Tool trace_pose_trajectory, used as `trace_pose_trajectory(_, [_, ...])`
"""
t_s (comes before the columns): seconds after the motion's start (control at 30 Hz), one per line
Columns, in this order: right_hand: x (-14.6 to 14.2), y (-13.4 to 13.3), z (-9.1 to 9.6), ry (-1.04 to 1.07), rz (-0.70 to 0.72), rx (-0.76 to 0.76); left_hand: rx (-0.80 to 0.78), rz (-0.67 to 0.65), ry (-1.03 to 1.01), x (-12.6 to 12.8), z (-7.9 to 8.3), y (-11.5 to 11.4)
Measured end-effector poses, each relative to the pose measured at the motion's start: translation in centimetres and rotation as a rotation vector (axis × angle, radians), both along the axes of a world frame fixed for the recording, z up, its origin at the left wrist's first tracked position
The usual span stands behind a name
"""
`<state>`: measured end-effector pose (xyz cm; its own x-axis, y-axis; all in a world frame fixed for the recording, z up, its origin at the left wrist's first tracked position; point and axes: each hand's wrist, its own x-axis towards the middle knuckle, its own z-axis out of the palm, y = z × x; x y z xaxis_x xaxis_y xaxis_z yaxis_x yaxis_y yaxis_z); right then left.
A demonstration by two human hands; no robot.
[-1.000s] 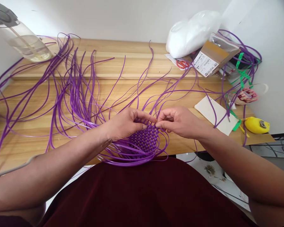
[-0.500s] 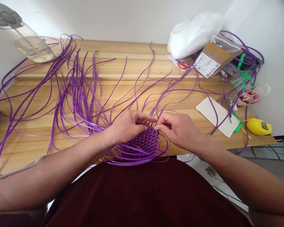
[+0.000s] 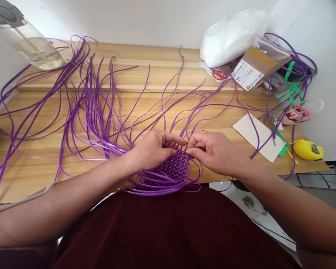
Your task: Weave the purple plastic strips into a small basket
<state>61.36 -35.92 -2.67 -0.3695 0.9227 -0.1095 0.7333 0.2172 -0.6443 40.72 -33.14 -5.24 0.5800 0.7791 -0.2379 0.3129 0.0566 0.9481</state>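
Observation:
A purple woven mesh (image 3: 174, 166) of narrow strips lies at the table's front edge, close to my body. My left hand (image 3: 156, 148) grips its upper left edge, thumb on the weave and forefinger reaching over toward the right. At the upper right corner, my right hand (image 3: 210, 150) pinches a purple strip between thumb and forefinger. The fingertips of both hands nearly meet. Loose purple strips (image 3: 154, 186) curve round the near side of the mesh, and more fan out beyond my hands. My left hand hides part of the weave.
A long bundle of purple strips (image 3: 93, 108) spreads over the wooden table (image 3: 145, 104) at left. Behind it stands a clear bottle (image 3: 42, 52). To the right are a white bag (image 3: 232, 37), red scissors (image 3: 220, 74), a cardboard box (image 3: 252, 69), a white card (image 3: 259, 136) and a yellow tape measure (image 3: 308, 150).
The view has shifted slightly. Both hands keep nearly the same hold at the top edge of the weave, with only slight finger movement.

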Motion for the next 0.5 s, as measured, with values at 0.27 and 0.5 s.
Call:
trace_pose_trajectory(0.27, [0.2,-0.1,-0.4,0.029,0.049,-0.004,-0.01,0.001,0.025,-0.1,-0.1,-0.1])
trace_pose_trajectory(0.5, [1.1,-0.2,-1.3,0.117,0.008,-0.075,-0.001,0.002,0.024,-0.2,0.5,0.0])
